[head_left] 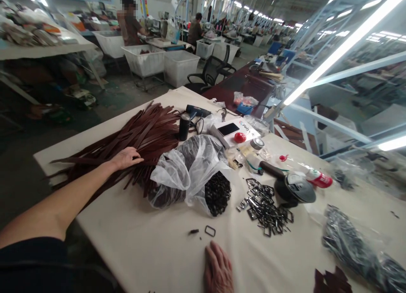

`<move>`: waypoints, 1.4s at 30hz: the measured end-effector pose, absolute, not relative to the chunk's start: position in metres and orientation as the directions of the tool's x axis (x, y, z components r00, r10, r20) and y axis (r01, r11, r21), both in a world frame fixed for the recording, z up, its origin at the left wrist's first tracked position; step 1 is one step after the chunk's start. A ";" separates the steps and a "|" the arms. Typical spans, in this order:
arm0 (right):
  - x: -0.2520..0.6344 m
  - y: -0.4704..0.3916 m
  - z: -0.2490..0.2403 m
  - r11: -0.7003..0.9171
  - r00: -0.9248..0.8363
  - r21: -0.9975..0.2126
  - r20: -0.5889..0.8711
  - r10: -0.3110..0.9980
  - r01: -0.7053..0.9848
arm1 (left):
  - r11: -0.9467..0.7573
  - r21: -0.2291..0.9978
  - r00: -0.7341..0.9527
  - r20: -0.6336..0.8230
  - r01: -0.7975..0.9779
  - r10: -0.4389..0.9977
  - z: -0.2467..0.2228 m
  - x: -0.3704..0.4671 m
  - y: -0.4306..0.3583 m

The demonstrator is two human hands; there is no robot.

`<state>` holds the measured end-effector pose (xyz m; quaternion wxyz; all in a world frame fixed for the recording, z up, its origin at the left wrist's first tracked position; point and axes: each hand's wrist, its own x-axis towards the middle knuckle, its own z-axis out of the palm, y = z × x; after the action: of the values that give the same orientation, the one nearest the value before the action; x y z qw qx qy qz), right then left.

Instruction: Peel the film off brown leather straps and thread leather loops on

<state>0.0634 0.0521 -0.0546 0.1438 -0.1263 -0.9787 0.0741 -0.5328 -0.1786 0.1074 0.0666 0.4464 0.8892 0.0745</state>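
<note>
My left hand (127, 157) reaches onto a big pile of long dark brown strips (127, 134), which look like leather. Its fingers are loosely bent and slightly apart, touching the strips, with nothing clearly gripped. My right hand (218, 268) lies flat on the cream-covered table (152, 242), empty. Just beyond its fingertips are a black rectangular ring (209, 231) and a small black piece (193, 231). Between my hands and farther in, a clear plastic bag (177, 170) spills small black parts (218, 193). A heap of black rectangular buckles (266, 208) lies to its right.
A black cup-like container (294, 189), a red-and-white bottle (319, 177), a white box (236, 130) with a phone and a black cylinder (184, 127) stand farther back. Wrapped black parts (349, 238) lie right. Beyond the table are white bins (144, 60), an office chair (211, 71) and people.
</note>
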 end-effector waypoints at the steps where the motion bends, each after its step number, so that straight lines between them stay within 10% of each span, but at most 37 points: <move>1: 0.063 0.052 -0.054 0.957 -0.927 -0.180 0.262 0.269 0.227 | 0.599 0.202 -0.607 -0.030 0.775 0.794 0.104 -0.532 -0.178; 9: 0.061 0.052 -0.044 0.944 -0.925 -0.226 0.243 0.293 0.240 | 0.702 0.199 -0.730 0.167 0.684 0.663 0.103 -0.511 -0.208; 16: 0.063 0.052 -0.046 0.943 -0.926 -0.230 0.237 0.293 0.239 | 0.880 0.181 -0.896 0.020 0.439 0.443 0.080 -0.480 -0.245; 30: 0.066 0.057 -0.058 0.963 -0.922 -0.161 0.292 0.256 0.216 | 0.869 0.239 -0.901 0.088 0.433 0.424 0.163 -0.559 -0.101; 42: 0.063 0.057 -0.060 0.972 -0.908 -0.130 0.351 0.231 0.197 | 0.915 0.222 -0.882 -0.265 0.336 0.389 0.114 -0.549 -0.026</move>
<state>0.0632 0.0566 -0.0596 0.1850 -0.1094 -0.9755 0.0460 -0.5486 -0.0261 0.1135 0.1538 0.1876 0.9664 0.0851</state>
